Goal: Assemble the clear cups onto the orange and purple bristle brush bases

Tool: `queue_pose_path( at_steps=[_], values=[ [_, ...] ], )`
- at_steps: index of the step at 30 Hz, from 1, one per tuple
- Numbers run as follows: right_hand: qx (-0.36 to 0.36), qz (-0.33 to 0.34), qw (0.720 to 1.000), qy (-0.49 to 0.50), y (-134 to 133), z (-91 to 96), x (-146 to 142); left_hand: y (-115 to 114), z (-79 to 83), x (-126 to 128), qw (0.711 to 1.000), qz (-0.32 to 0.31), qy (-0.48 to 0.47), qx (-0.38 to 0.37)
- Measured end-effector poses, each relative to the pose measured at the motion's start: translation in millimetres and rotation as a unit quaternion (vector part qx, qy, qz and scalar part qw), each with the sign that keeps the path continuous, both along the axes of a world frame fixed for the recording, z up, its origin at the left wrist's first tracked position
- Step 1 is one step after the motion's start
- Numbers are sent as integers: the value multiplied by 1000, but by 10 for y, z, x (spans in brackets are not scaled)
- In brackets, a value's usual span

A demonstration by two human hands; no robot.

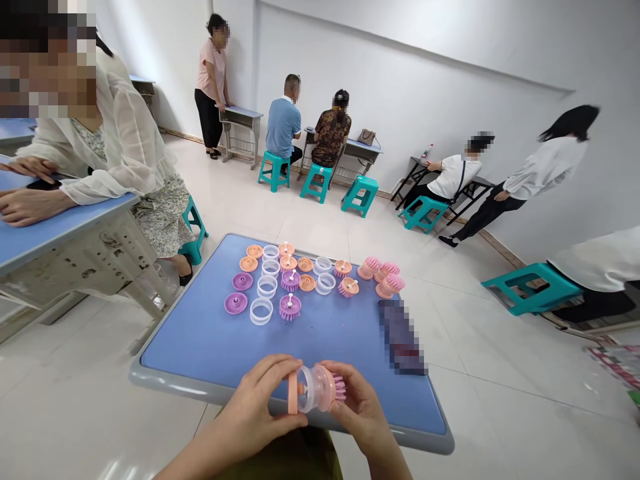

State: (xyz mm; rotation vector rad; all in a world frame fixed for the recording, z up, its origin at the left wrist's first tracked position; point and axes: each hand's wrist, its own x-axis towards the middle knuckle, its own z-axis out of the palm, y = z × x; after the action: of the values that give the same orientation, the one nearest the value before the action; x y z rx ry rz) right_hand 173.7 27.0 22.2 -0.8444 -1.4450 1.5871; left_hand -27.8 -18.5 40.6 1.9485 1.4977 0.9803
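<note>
Between my hands, over the desk's near edge, lies a small scrub brush (313, 390) on its side, with an orange cap, a clear ring body and pink bristles. My left hand (260, 393) grips its orange cap end. Around the bristle end are the fingers of my right hand (363, 410). Farther off on the blue desk (200, 333) sit loose parts: purple caps (236, 303), orange caps (249, 265), clear rings (261, 311), purple bristle heads (290, 307) and orange bristle heads (349, 287). Several brushes with pink bristles (390, 285) stand at the far right corner.
A dark, blurred flat object (403, 337) lies along the desk's right edge. At left, a person in a sheer white top sits at another desk (70, 227). Other people sit or stand along the wall, near teal stools (360, 195). Another stool (533, 287) is at right.
</note>
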Motion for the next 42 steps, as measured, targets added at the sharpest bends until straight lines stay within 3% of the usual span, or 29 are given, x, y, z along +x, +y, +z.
queue_pose_path(
  at_steps=[8, 19, 24, 28, 32, 35, 37, 40, 42],
  values=[
    [34, 21, 998, -41, -17, 67, -4, -1, -25, -4, 1000, -2, 15, 24],
    [193, 39, 961, -194, 18, 327, -45, 44, -181, -52, 992, -27, 36, 119],
    [218, 20, 949, -227, 7, 272, -75, 53, -223, -52, 1000, -25, -13, 10],
    [258, 21, 940, -222, -21, 214, -54, 82, -69, -27, 990, -44, -84, -109],
    [279, 47, 932, -228, -33, 206, -6, 136, 80, -30, 964, -119, -154, -183],
    [266, 48, 934, -234, -31, 207, -12, 148, 85, -37, 951, -144, -171, -212],
    [231, 34, 939, -252, -28, 197, -46, 132, 39, -30, 964, -106, -138, -199],
    [130, 12, 951, -279, -22, 160, -103, 102, -48, -4, 989, -35, -60, -132],
    [62, 19, 960, -272, -12, 138, -115, 98, -79, 11, 994, -24, -31, -105]
  ],
)
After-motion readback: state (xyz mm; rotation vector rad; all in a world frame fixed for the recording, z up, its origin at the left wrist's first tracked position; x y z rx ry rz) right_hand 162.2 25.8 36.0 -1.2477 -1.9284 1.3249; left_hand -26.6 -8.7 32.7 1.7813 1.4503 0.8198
